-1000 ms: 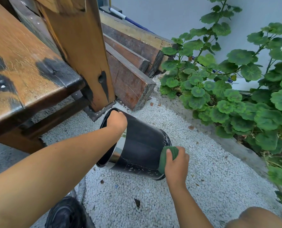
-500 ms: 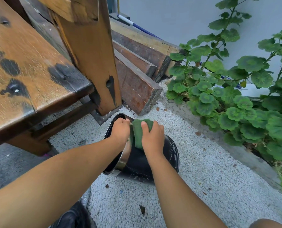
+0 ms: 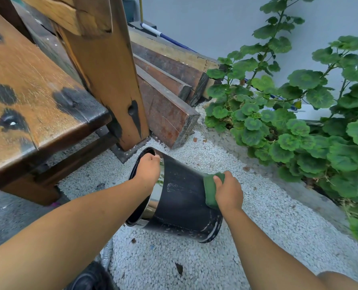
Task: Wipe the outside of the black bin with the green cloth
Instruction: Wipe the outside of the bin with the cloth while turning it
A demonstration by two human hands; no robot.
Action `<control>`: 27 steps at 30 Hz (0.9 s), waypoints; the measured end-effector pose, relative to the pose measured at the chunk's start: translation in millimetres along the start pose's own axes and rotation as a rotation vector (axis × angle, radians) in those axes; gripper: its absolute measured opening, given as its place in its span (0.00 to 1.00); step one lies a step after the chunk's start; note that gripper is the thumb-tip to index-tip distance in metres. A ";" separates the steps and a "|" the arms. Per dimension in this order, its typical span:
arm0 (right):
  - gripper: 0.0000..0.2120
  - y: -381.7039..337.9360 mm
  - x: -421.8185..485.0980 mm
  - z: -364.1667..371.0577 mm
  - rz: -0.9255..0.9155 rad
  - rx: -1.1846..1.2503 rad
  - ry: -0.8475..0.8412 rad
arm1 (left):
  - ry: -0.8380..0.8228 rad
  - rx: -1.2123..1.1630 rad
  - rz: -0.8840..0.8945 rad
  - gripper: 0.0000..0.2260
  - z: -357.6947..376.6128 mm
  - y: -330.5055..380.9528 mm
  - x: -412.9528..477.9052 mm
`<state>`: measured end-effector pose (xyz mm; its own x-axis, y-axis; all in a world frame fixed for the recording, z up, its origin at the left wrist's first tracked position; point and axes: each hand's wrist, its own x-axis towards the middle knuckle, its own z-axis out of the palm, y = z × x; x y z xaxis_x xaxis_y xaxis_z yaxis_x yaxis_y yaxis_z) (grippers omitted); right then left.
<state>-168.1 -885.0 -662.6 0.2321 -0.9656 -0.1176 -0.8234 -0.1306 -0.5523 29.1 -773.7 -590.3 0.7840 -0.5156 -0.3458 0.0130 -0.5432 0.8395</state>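
Head view: mid-wipe. The black bin (image 3: 184,197) is tilted on the white gravel (image 3: 257,237), mouth toward the wooden post (image 3: 111,84), base pointing away from it and resting on the gravel. It sits just in front of the post's foot, well apart from the geranium plant (image 3: 299,126).

Left hand (image 3: 147,170) has its grip closed over the bin's rim on the post side, fingers hooked inside the mouth, holding the tilt. Right hand (image 3: 228,191) has its grip clamped on the green cloth (image 3: 210,189), pressing it flat against the outer wall on the side away from the post, about halfway between rim and base.

Step in hand, as I read it: a stroke along the outer wall. Pale scuffs and specks show on the upper face and near the base edge, so the job looks partly done at best.

Next move likely needs: keep cloth pressure on the curve, carry the stroke toward the base, then have the left hand roll the bin to bring the gravel-side wall up. That underside is hidden here. Risk: the bin slipping on loose gravel if the rim hold loosens.

Contents: the interior is dark with a shiny metal liner band at the mouth; nothing visible inside, but most of it is blocked by the left arm.
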 end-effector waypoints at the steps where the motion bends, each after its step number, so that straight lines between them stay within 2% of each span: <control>1: 0.11 -4.7 0.2 -4.4 -0.017 0.062 0.027 | -0.001 -0.009 0.003 0.14 0.4 -0.2 0.9; 5: 0.11 -41.2 -5.5 -23.2 -0.080 0.393 0.043 | 0.009 -0.010 -0.006 0.13 -4.3 1.1 1.0; 8: 0.07 -82.2 -13.7 -27.0 -0.012 0.747 -0.146 | -0.017 -0.023 -0.016 0.10 -7.6 2.6 0.3; 10: 0.05 -107.4 -24.3 -21.2 0.033 0.885 -0.263 | -0.045 -0.069 -0.019 0.07 -8.4 5.7 -3.4; 13: 0.09 -131.6 -46.1 -1.2 -0.092 0.652 -0.222 | -0.161 -0.238 -0.038 0.07 -10.9 6.5 -6.0; 16: 0.12 -133.9 -63.2 15.2 -0.180 0.406 -0.051 | -0.218 -0.204 -0.048 0.07 -12.6 4.5 -6.7; 22: 0.09 -117.5 -58.1 26.1 -0.281 0.108 -0.005 | -0.044 -0.205 -0.070 0.07 -10.8 -2.7 1.2; 25: 0.12 -100.0 -52.3 31.8 -0.262 0.042 0.007 | -0.011 -0.115 -0.052 0.17 -14.1 -8.6 4.4; 27: 0.12 -83.0 -47.3 32.7 -0.225 0.024 0.019 | -0.008 -0.094 -0.048 0.20 -15.2 -12.0 5.5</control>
<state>-93.8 -821.1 -638.2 0.3984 -0.9169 0.0256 -0.7397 -0.3376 -0.5822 42.7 -760.0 -595.9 0.7758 -0.4962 -0.3897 0.1090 -0.5030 0.8574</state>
